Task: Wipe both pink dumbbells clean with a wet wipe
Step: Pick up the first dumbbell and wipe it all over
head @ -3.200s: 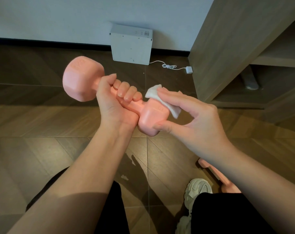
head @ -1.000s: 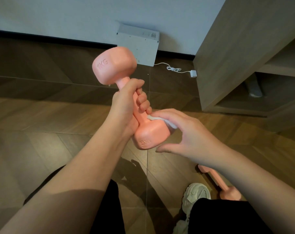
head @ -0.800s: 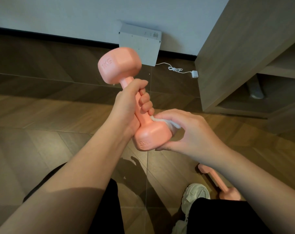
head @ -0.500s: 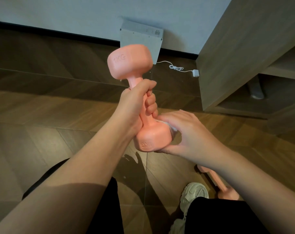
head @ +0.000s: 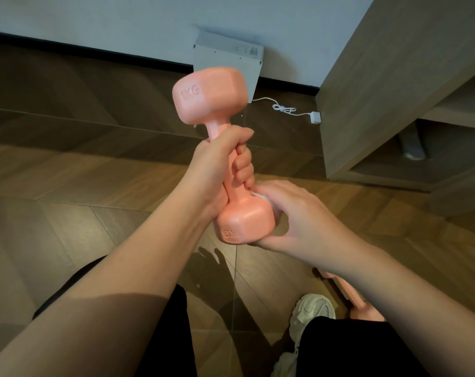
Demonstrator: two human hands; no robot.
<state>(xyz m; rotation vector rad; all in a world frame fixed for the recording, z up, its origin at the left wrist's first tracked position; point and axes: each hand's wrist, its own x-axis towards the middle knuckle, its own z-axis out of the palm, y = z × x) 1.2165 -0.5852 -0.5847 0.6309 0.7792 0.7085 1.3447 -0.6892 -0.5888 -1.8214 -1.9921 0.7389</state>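
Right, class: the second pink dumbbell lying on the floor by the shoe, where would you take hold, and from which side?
By its narrow handle, from above: the second dumbbell lies flat on the floor, and the thin bar beside its wider head leaves room for fingers to curl under. The right forearm hides part of it.

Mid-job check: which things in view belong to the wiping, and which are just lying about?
In the job: held dumbbell, gripped by left hand; wet wipe under right hand; second dumbbell on the floor.
Lying about: white box, white cable, wooden cabinet.
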